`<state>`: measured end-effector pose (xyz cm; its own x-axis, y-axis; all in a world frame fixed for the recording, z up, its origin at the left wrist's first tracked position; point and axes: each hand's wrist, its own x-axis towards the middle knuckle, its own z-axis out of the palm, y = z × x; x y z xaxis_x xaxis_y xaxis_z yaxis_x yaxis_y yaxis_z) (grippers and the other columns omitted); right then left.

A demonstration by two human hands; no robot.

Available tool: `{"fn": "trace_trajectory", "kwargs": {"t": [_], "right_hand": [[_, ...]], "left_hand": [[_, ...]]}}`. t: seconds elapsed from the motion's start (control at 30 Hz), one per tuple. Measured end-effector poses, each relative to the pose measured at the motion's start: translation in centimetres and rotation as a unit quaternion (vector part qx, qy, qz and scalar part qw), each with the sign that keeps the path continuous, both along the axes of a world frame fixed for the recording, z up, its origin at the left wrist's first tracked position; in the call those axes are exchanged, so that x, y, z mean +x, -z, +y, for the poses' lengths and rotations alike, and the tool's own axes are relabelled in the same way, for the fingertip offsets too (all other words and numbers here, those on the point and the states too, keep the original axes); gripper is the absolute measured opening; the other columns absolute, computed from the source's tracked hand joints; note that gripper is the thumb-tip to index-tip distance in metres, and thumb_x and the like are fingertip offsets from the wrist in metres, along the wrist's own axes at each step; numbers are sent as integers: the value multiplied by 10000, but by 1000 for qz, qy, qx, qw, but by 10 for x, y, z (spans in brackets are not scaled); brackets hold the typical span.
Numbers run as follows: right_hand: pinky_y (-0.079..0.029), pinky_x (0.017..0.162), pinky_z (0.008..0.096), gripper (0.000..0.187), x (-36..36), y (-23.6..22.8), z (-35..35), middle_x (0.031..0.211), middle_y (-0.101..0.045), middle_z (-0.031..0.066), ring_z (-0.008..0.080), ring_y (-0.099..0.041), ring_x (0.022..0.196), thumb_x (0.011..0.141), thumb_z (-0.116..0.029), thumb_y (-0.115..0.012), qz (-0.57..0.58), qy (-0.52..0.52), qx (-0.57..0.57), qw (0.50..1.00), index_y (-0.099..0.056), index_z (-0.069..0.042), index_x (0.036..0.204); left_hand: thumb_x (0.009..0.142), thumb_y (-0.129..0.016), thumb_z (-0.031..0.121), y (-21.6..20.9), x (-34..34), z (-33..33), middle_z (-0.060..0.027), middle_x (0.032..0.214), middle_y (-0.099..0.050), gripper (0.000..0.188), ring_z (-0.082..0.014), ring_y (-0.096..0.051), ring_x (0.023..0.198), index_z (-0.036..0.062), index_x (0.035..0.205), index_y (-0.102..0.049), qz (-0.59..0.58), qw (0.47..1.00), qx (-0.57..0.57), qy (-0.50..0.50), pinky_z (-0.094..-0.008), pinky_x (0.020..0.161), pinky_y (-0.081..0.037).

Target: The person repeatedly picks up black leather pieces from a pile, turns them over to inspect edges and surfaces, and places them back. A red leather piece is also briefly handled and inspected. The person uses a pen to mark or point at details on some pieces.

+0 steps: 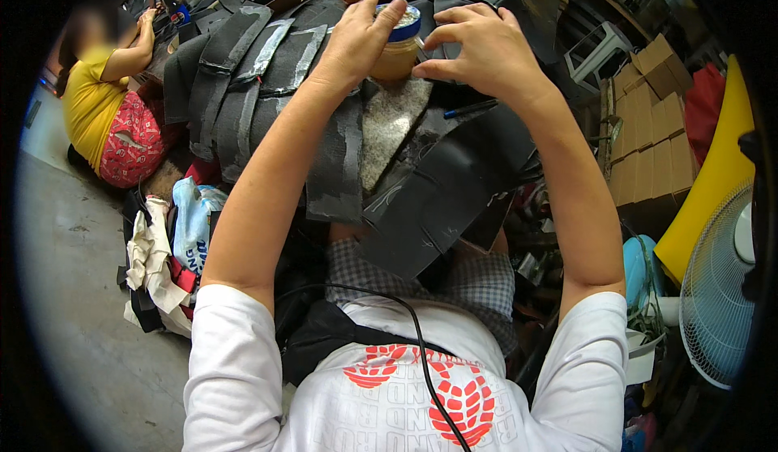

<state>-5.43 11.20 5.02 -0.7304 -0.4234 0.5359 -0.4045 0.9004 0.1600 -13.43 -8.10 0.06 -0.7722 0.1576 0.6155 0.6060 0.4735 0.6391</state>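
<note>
My left hand point(356, 34) grips the blue lid and upper part of a small jar of yellowish paste point(395, 56) that stands on a pile of black cut sheets point(438, 184). My right hand point(478, 47) is beside the jar on its right, fingers curled, with the thumb and fingertips at the jar's side. A grey felt-like piece point(389, 128) lies just under the jar. A dark pen point(470, 109) rests on the black sheets below my right hand.
A person in a yellow top point(97, 95) sits at the far left on the floor. Stacked cardboard boxes point(648, 128) stand at the right, with a white fan point(721, 290) and a yellow panel beyond. Cloth scraps point(162, 257) lie at my left.
</note>
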Motion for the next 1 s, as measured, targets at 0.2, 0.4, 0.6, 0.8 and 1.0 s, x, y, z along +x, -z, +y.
{"fn": "trace_trajectory", "kwargs": {"t": [0.2, 0.4, 0.6, 0.8, 1.0], "right_hand": [[-455, 985, 403, 385, 50, -12, 45, 1143, -684, 62, 187, -619, 1112, 832, -288, -708, -236, -125, -345, 900, -653, -83, 1153], [-210, 1191, 453, 874, 90, 31, 52, 1175, -672, 96, 260, -556, 1223, 696, -7, -574, -305, -148, -247, 908, -335, -160, 1523], [-182, 1197, 448, 810, 126, 12, 64, 956, -649, 7, 136, -608, 1027, 752, 7, -665, -224, -108, -215, 944, -398, -148, 1501], [-449, 988, 334, 778, 183, -3, 77, 932, -705, 21, 99, -658, 866, 762, -10, -694, -166, -180, -417, 875, -402, -48, 1482], [-512, 780, 194, 824, 214, 4, 53, 990, -719, 54, 64, -657, 833, 780, 24, -698, -100, -174, -653, 731, -346, -101, 1514]], "left_hand": [[916, -581, 524, -14, 100, -4, -180, 1044, -603, 518, -337, -549, 1053, 24, 997, -689, 43, 993, -109, -9, -437, 896, -435], [714, -823, 350, 11, 188, 10, -116, 1008, -613, 542, -307, -553, 1041, 47, 1127, -647, 12, 976, -212, 54, -417, 884, -433], [772, -777, 180, 6, 202, 5, -83, 1026, -628, 397, -293, -565, 968, 81, 1120, -612, -83, 974, -122, 171, -423, 887, -410], [815, -713, 233, -15, 260, -8, -39, 903, -592, 304, -217, -553, 839, 142, 1091, -623, 281, 949, -138, -27, -382, 802, -427], [704, -827, 243, -2, 284, -3, -13, 801, -597, 339, -149, -522, 625, 66, 932, -650, 101, 934, -137, 315, -255, 543, -420]]}}
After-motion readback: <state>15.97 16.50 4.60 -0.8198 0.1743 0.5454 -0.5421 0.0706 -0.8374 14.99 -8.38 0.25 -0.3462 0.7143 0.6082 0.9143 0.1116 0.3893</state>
